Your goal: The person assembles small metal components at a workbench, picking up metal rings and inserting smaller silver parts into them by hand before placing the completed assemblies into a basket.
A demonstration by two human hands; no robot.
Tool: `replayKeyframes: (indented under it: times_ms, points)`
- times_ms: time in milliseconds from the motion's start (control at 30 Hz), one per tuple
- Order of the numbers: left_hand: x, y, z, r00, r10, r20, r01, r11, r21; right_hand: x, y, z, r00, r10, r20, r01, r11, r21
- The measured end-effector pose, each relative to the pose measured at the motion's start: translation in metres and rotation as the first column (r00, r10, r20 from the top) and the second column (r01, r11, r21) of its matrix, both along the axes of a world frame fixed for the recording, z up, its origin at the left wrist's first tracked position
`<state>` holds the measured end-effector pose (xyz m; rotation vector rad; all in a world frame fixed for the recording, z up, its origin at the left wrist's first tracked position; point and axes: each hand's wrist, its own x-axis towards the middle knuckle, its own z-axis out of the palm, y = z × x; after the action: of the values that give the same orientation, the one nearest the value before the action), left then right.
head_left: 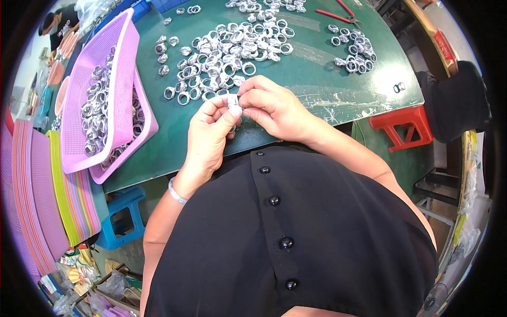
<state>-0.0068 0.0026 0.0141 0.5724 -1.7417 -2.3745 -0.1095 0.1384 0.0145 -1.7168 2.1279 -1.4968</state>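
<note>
Close to the table's near edge, both hands meet around one small silver ring-shaped piece [233, 100] that looks wrapped in shiny film. My left hand [207, 132] pinches it between thumb and fingers. The fingers of my right hand [277, 108] are closed at its right side, touching it; their tips partly cover it. Just beyond my hands, a loose heap of similar silver ring-shaped pieces [222, 58] spreads over the green table [327, 90]. A smaller group of such pieces [362, 53] lies at the far right.
Two pink plastic baskets [127, 79], one tilted on the other, hold more pieces at the left. Red-handled pliers [338, 16] lie at the back right. Stacked coloured baskets [39, 195], a blue stool [122, 222] and a red stool [404, 127] flank the table. A person [63, 24] is at the far left.
</note>
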Motion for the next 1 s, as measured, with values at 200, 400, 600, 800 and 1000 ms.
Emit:
replayKeyframes:
  times_ms: [200, 400, 600, 800, 1000]
  points:
    - [0.001, -0.005, -0.007, 0.993, -0.068, -0.096, 0.082, 0.985, 0.149, 0.003, 0.0, 0.004, 0.997, -0.062, 0.043, 0.065, 0.996, -0.058]
    - [0.001, -0.007, -0.009, 0.992, -0.1, -0.079, 0.122, 0.92, 0.372, 0.007, -0.002, 0.005, 0.99, -0.064, 0.124, 0.079, 0.989, -0.123]
    - [0.001, -0.008, -0.009, 0.989, -0.143, -0.031, 0.141, 0.881, 0.452, 0.008, -0.003, 0.002, 0.99, -0.08, 0.115, 0.097, 0.985, -0.145]
    - [0.0, -0.009, -0.013, 0.974, -0.224, -0.031, 0.2, 0.789, 0.581, 0.005, -0.001, 0.007, 0.997, -0.038, 0.066, 0.046, 0.993, -0.108]
    - [-0.003, -0.01, -0.013, 0.96, -0.28, 0.007, 0.215, 0.751, 0.624, 0.001, -0.001, 0.003, 0.983, -0.004, 0.184, 0.024, 0.994, -0.109]
